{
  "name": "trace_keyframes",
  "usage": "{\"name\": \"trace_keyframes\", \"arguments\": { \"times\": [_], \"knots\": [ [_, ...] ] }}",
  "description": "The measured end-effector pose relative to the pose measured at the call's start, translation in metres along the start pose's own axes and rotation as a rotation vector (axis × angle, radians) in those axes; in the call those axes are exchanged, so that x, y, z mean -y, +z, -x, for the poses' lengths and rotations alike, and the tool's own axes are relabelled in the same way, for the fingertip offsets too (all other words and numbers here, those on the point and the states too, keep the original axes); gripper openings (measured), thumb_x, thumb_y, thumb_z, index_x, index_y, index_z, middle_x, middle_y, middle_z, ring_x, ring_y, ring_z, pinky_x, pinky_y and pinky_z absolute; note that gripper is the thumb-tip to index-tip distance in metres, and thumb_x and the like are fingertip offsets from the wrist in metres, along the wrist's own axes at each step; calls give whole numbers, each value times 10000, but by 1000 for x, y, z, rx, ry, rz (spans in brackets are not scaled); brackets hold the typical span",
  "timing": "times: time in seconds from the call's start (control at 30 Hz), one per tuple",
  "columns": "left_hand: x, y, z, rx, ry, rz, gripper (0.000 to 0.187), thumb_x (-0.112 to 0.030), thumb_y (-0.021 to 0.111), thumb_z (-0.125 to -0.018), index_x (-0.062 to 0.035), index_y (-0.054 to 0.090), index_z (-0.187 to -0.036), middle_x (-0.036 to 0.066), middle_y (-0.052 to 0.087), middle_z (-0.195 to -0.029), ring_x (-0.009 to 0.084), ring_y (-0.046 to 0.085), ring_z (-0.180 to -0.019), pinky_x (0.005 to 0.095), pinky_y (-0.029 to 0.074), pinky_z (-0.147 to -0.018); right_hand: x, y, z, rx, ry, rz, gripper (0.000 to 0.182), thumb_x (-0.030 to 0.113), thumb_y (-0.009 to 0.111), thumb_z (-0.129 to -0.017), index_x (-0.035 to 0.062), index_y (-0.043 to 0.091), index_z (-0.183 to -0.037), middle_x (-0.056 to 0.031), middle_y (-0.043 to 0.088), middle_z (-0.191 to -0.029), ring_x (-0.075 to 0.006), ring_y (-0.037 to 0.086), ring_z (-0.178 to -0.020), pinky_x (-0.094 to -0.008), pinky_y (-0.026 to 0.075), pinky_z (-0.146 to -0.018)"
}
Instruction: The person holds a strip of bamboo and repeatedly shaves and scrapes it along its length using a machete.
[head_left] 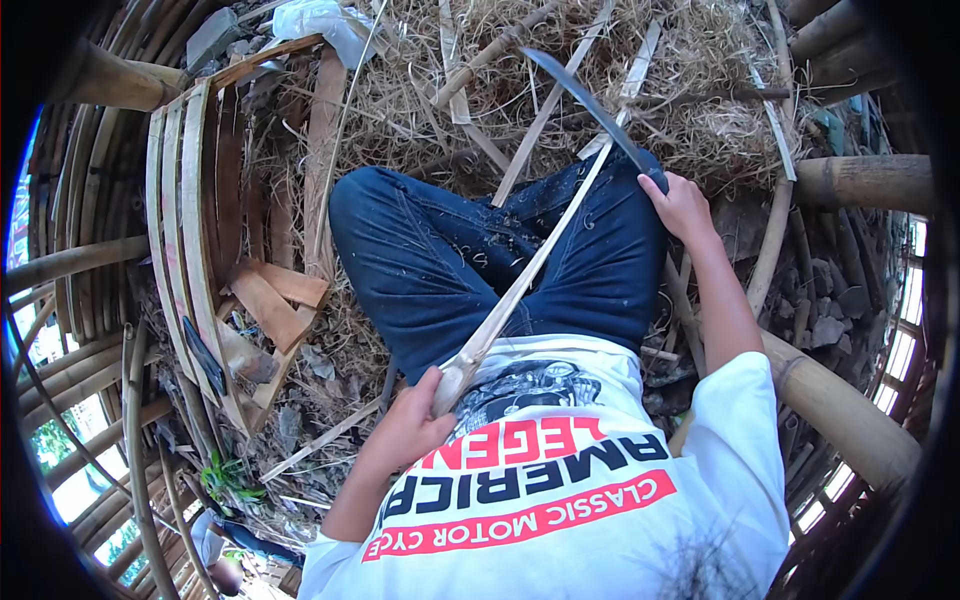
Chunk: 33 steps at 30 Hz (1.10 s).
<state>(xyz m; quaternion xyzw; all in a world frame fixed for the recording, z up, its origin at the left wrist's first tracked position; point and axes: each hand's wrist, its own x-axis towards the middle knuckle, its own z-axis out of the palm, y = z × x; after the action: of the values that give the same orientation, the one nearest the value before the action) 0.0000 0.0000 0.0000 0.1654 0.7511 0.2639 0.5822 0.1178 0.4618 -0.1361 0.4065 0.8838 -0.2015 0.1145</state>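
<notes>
My left hand [405, 425] is closed round the thick end of a pale split bamboo strip [530, 270], close against the white shirt. The strip slants up and away across my lap, narrowing over the right thigh. In my right hand [682, 208], by the right knee, is the dark handle of a machete [588, 103]. Its long curved blade points up and to the left, crossing over the far part of the strip. Crossed legs in dark blue trousers [410, 260] lie under the strip, with small shavings scattered on them.
Curly bamboo shavings [700, 60] cover the ground ahead, with loose strips among them. A slatted wooden crate [185, 230] stands on the left, near a white plastic bag [325, 25]. Thick bamboo poles [850, 405] flank the right side. A person [228, 575] shows at lower left.
</notes>
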Motion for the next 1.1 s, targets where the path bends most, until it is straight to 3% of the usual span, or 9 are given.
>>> {"name": "trace_keyframes", "arguments": {
  "times": [0.23,0.3,0.4,0.47,0.67,0.83,0.9,1.0,1.1],
  "knots": [
    [2,-3,7,-19,14,73,412,-42,574,-762,22,487,-1159,105,548,-782,100,475,-691,284,423,-592,13,2,2,-97,81,-98,630,637,528,-917,31,698,-952,-265,701,-931,-449,664,-967,-528,509,-847],
    [-1,-2,1,-13,25,80,404,-34,566,-761,21,488,-1153,110,550,-788,108,480,-704,290,428,-606,14,11,12,-124,63,-271,611,610,553,-919,16,696,-938,-278,692,-907,-465,659,-942,-527,510,-827],
    [-5,2,-13,-41,100,86,377,-23,559,-762,17,484,-1130,128,546,-797,142,483,-712,319,437,-630,34,14,50,-110,-36,-331,575,583,608,-902,15,688,-914,-288,674,-827,-469,661,-862,-522,521,-744],
    [-23,3,-23,-35,19,-9,343,-16,561,-766,16,480,-1098,149,543,-811,174,485,-724,336,446,-661,55,13,80,-66,-90,-297,577,600,624,-885,25,672,-865,-271,670,-776,-466,663,-818,-523,526,-717],
    [-24,10,-39,-45,89,21,330,-12,569,-772,20,487,-1090,161,550,-829,178,494,-781,330,455,-714,89,21,137,80,-313,-236,586,631,637,-850,51,627,-762,-220,649,-662,-424,666,-672,-513,538,-638],
    [-16,12,-34,-47,103,31,343,-5,568,-773,20,492,-1106,137,555,-831,167,494,-788,319,456,-717,89,21,128,87,-357,-216,604,649,611,-859,52,625,-769,-223,649,-666,-430,667,-683,-520,541,-650],
    [-15,13,-31,-42,109,26,345,-2,565,-774,20,493,-1111,125,557,-834,162,494,-791,310,454,-717,83,18,114,32,-274,-141,611,657,594,-869,54,629,-778,-226,660,-691,-441,673,-723,-529,544,-677],
    [-18,10,-20,-22,29,49,347,4,557,-776,21,492,-1116,104,551,-831,133,489,-772,281,445,-683,60,0,76,69,-147,-162,605,649,572,-889,55,681,-849,-233,686,-770,-424,687,-795,-518,547,-728],
    [-22,12,-19,3,-39,27,351,5,555,-775,21,489,-1120,84,542,-829,94,476,-750,251,420,-634,49,0,60,53,-213,-88,621,651,554,-896,46,680,-838,-224,689,-780,-412,686,-825,-511,543,-745]
  ]
}}
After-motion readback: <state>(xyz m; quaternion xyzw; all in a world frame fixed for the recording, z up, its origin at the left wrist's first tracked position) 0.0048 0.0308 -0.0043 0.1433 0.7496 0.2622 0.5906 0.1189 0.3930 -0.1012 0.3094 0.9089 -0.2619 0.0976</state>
